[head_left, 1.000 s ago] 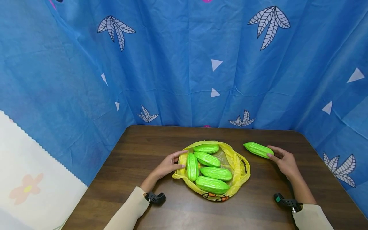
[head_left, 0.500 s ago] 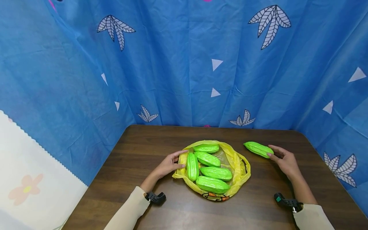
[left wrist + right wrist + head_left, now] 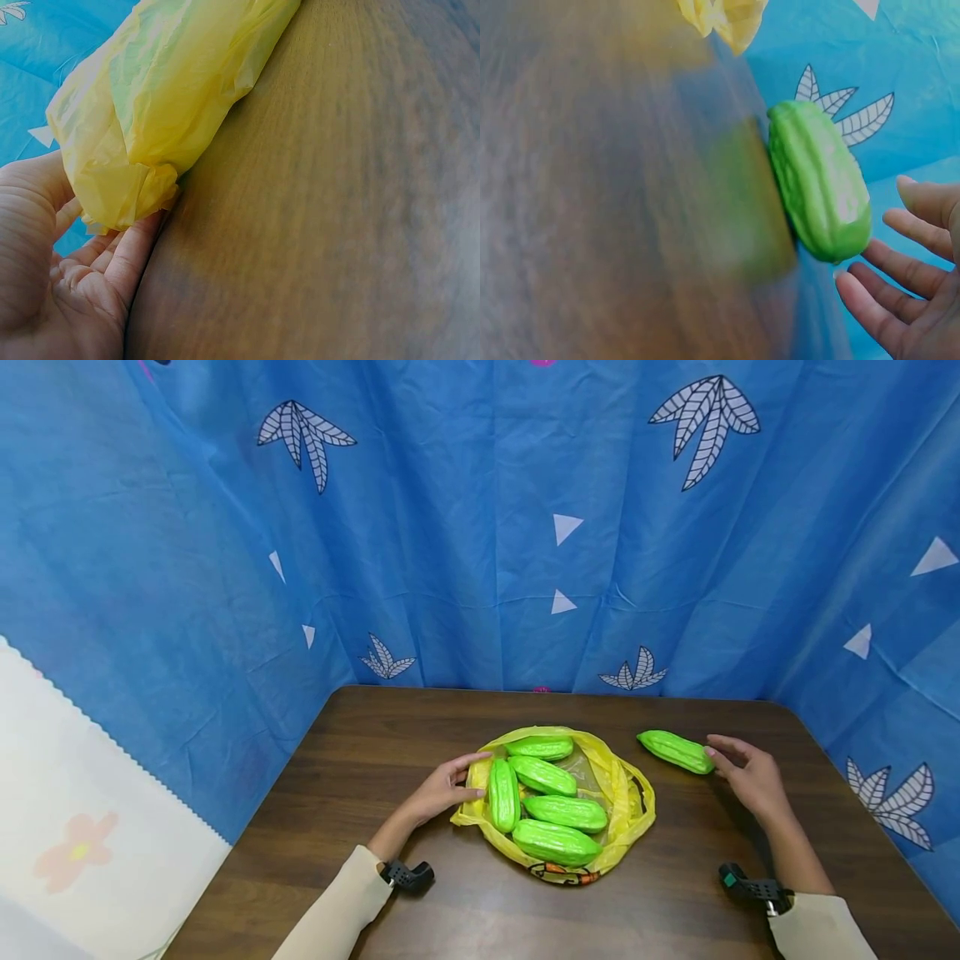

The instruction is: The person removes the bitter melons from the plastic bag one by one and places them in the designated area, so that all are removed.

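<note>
Lone gourd [image 3: 677, 752] lies on its side on the bench [image 3: 397, 727], right of the bag [image 3: 618, 822]. Right hand [image 3: 756, 783]: grip wide, fingers spread at the gourd's near end; contact cannot be confirmed. Left hand [image 3: 437, 791]: grip wide, thumb and fingers against the bag's left side, probably to steady it. Five gourds [image 3: 565, 812] inside appear to weigh the bag down, helping its mouth stay spread.

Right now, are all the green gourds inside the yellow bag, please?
No, one green gourd lies on the table outside the yellow bag.
</note>
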Demonstrator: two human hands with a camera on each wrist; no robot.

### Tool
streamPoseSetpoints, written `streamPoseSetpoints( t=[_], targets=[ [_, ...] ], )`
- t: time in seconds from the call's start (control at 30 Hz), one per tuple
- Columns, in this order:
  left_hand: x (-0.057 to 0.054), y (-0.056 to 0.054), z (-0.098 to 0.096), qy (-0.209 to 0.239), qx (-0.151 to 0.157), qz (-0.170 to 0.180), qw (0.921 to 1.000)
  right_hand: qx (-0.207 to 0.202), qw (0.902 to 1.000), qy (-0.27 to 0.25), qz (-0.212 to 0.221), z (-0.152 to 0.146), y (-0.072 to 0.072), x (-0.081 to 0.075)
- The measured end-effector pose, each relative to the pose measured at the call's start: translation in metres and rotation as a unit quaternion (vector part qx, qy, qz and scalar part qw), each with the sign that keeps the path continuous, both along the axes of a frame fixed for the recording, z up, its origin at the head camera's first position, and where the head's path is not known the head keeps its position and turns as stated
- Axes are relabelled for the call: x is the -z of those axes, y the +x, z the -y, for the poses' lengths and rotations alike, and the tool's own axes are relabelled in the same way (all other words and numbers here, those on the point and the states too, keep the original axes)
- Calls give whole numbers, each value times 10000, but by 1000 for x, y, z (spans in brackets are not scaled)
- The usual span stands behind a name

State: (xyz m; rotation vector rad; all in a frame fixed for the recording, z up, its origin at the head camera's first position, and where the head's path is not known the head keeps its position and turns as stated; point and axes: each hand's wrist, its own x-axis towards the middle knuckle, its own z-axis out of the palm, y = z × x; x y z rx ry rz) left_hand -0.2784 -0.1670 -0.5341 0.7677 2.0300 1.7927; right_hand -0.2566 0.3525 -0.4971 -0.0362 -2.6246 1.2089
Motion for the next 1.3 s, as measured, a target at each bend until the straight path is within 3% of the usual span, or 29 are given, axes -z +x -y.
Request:
streamPoseSetpoints(
  t=[0.23,0.83,1.3],
  targets=[
    [-2,1,0,-44,-2,2,10000,203,9972,665,-257,7,2,-14],
    [-4,2,0,-81,-50,18,10000,222,9929,911,-737,37,10,-44],
    [-4,2,0,-46,-17,12,10000,-497,9931,481,-950,64,16,-57]
  ],
)
